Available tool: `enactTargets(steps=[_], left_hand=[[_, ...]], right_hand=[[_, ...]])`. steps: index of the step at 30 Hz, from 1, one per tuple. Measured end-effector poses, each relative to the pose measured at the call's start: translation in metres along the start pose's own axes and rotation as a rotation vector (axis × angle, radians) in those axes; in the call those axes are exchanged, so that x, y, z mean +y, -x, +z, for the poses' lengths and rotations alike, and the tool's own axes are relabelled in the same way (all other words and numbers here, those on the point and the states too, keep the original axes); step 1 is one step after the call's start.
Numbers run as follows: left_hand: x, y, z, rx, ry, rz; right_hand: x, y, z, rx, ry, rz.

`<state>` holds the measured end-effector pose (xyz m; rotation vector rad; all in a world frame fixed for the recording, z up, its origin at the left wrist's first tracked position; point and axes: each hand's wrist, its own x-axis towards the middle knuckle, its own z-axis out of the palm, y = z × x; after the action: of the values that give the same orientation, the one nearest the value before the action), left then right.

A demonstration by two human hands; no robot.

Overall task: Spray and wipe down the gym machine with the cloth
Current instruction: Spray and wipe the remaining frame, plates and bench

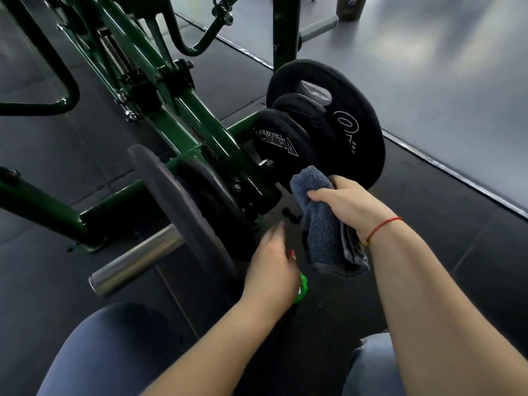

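Head view: green gym machine (197,110), upper left to centre.
Right hand (345,204): fingers clenched round cloth (323,224).
Left hand (271,270): fingers grasping blurred spray bottle (291,232), lower centre.

Dark rubber floor mats (57,155) border a glossy grey floor (428,67) reflecting soft light.

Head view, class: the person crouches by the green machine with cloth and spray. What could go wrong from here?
1. The cloth hangs loose from the right hand beside the stacked weight plates; it might snag on the bolts there.
2. The left hand, blurred, holds the spray bottle low; overspray could wet the dark floor mat and make it slippery.
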<state>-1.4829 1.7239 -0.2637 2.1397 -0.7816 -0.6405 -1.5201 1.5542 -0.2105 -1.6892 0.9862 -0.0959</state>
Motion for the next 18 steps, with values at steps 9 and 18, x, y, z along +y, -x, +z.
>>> enactTargets(steps=[9,18], left_hand=[[-0.086,-0.004,0.073,-0.267,-0.158,-0.444],[-0.117,-0.046,0.11,-0.317,-0.012,-0.251]], right_hand=[[0.013,0.033,-0.015,-0.056,0.449,0.011],[0.029,0.049,-0.013,-0.03,0.567,-0.022]])
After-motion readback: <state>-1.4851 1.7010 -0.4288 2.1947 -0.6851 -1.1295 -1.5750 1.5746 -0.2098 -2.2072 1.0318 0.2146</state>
